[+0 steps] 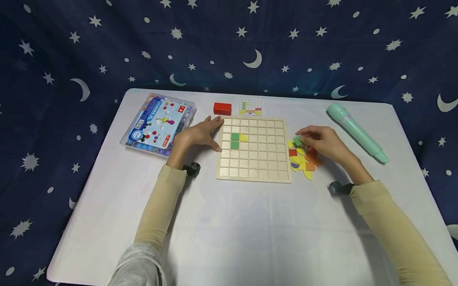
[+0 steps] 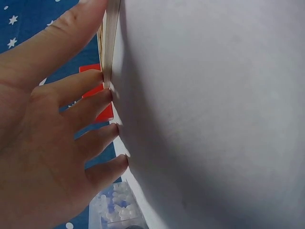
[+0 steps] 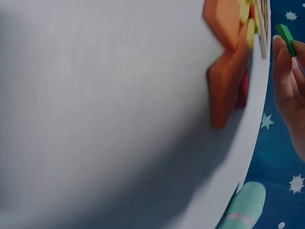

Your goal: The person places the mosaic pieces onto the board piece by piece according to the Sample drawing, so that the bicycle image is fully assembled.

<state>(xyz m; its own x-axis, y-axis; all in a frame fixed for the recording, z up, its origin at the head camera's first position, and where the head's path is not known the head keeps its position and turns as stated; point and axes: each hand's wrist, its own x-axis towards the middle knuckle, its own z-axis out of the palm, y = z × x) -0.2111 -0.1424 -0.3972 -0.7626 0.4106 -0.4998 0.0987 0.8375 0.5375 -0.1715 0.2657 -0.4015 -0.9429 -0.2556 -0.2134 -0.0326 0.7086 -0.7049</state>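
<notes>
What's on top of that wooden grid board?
Two green squares, plus a yellow piece right of the upper one. The wooden board directly beneath them is covered, so unseen.

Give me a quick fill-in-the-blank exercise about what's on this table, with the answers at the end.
1. The right hand pinches a piece coloured ____.
2. The grid board holds ____ green squares.
3. In the head view, the left hand is at the board's ____ edge.
4. The block just beyond the board is coloured ____.

Missing words: green; two; left; red.
</notes>
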